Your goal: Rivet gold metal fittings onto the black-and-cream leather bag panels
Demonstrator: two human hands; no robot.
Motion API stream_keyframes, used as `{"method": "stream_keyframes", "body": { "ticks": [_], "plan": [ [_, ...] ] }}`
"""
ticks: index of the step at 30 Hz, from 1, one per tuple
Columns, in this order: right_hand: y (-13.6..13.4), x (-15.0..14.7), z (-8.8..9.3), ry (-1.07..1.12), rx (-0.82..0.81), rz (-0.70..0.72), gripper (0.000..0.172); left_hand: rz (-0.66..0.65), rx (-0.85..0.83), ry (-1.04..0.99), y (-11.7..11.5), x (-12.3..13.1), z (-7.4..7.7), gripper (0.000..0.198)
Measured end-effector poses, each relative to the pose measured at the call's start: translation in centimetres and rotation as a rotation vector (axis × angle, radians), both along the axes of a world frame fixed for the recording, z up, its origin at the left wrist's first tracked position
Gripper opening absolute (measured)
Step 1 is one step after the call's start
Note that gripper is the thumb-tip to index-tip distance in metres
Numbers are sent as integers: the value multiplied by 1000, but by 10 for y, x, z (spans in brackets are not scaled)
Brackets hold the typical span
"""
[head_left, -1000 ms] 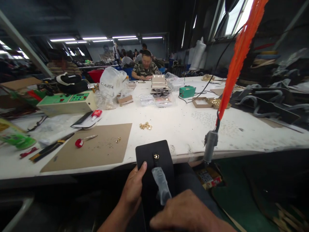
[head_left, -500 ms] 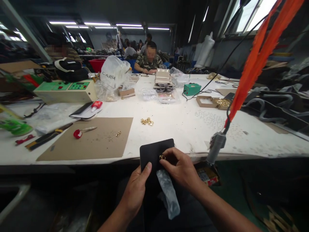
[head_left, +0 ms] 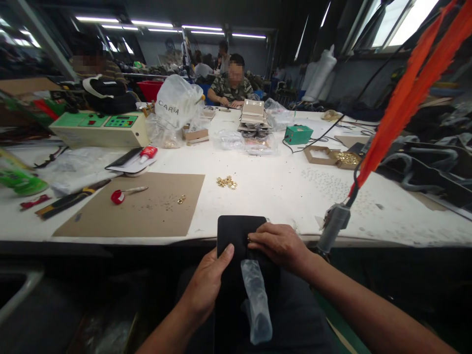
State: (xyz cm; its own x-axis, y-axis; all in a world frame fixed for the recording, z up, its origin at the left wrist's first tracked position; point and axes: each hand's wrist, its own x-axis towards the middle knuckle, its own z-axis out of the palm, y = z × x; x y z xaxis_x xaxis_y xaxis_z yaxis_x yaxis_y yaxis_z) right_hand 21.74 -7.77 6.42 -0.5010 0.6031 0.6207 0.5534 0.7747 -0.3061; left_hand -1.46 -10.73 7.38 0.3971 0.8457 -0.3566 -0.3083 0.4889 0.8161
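My left hand (head_left: 210,278) grips the left edge of a flat black piece with rounded corners (head_left: 230,227), its thumb on top. The piece stands tilted in front of the table's near edge. My right hand (head_left: 282,246) lies over its right side, fingers together on a small gold metal fitting (head_left: 250,239), mostly hidden under the fingertips. A strip of cloudy plastic wrap (head_left: 256,300) hangs on the black piece below the fitting. Beyond it on the table lies a small pile of gold fittings (head_left: 226,182).
A brown board (head_left: 147,223) at left bears a red cap with a brush (head_left: 118,196) and loose gold rings (head_left: 182,199). A grey cylindrical tool (head_left: 334,226) hangs at right by an orange-wrapped cord. A person in camouflage (head_left: 231,88) sits across the table.
My right hand has turned flatter, its fingers now covering most of the gold fitting that showed between thumb and finger. The black piece has straightened slightly; my left hand keeps its hold.
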Motion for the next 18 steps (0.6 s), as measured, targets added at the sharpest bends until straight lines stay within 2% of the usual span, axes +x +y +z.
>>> {"method": "stream_keyframes", "body": {
  "ticks": [4,6,10,13,16,18],
  "plan": [
    [2,-1,4,-108,60,-24,26,-53,103,157,1,-1,-5,51],
    [2,-5,8,-131,81,-82,29,-43,190,245,1,0,-6,49],
    [-1,-19,10,-59,112,-270,26,27,273,352,-1,7,-7,45],
    [-8,-31,2,45,87,-365,19,73,239,325,-3,10,-13,46],
    [-18,-36,-8,161,21,-324,11,91,151,217,-3,6,-18,47],
    [-25,-34,-12,230,-30,-237,21,102,94,143,-2,2,-16,46]
  ]
}}
